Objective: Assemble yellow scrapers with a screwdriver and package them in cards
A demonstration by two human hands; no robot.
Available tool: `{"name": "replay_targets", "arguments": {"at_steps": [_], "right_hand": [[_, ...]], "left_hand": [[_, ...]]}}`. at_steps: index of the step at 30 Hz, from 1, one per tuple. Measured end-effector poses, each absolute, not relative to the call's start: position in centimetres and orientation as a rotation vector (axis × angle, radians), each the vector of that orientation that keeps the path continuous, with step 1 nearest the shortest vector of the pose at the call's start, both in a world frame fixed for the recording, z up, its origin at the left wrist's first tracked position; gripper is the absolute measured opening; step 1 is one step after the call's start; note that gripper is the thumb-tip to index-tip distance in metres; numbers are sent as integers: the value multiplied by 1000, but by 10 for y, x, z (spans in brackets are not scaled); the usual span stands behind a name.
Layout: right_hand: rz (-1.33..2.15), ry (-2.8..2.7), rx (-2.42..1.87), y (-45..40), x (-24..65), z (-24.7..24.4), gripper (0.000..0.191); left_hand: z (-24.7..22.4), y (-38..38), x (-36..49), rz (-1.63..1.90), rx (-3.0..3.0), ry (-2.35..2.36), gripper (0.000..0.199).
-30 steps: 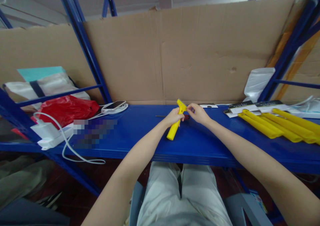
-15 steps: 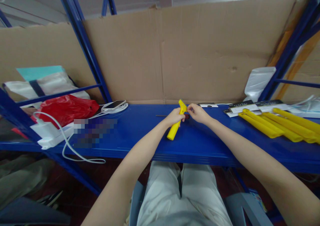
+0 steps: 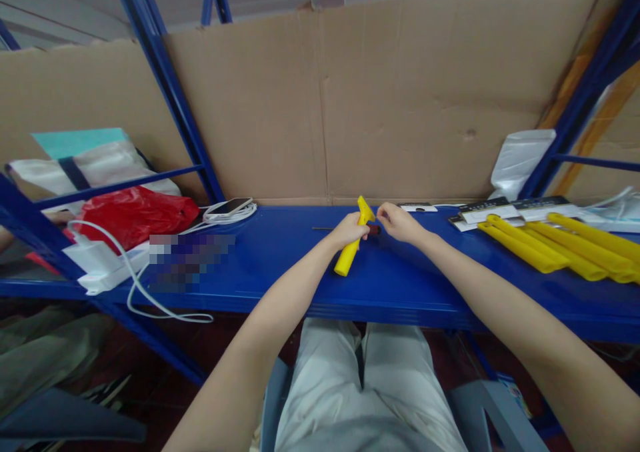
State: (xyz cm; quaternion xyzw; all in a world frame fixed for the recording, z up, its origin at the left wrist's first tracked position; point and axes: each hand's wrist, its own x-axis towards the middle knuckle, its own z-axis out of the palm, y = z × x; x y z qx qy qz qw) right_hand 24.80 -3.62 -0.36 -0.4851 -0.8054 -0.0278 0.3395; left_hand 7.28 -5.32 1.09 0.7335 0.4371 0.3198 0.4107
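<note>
My left hand point(image 3: 349, 231) is wrapped round a yellow plastic handle point(image 3: 349, 257) with a flared, angled head. The handle leans over the blue tabletop, its head pointing away from me and its round butt end towards me. Just right of the head, my right hand point(image 3: 397, 223) has thumb and fingertips pinched together, a small gap away from the handle. Whatever the fingertips hold, if anything, is too small to make out. Behind my left hand a screwdriver point(image 3: 375, 229) lies on the table, its thin shaft pointing left and its dark red grip partly covered.
Several yellow handles point(image 3: 565, 252) with black-and-white cards lie at the right. On the left are a phone point(image 3: 230, 207) on coiled white cable, a red plastic bag point(image 3: 137, 215) and a white power strip point(image 3: 107, 273). Cardboard point(image 3: 250, 119) walls the back. A person's arm point(image 3: 6, 239) shows far left.
My right hand has drawn slightly away from the yellow handle's head, widening the gap. My left hand keeps its grip. Another person's arm has come into sight at the far left.
</note>
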Motion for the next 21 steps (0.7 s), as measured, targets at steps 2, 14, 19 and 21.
{"name": "replay_targets", "arguments": {"at_steps": [2, 14, 19, 21], "right_hand": [[-104, -2081, -1271, -34, 252, -3, 8], [-77, -1677, -2223, -24, 342, -5, 26], [-113, -1661, -2317, -23, 344, -12, 30], [-137, -1657, -2329, -22, 341, -13, 33]], "left_hand": [[11, -51, 70, 836, 1820, 1150, 22], [11, -45, 68, 802, 1765, 1188, 25], [8, -44, 69, 818, 1753, 1148, 30], [10, -46, 70, 813, 1745, 1142, 32]]}}
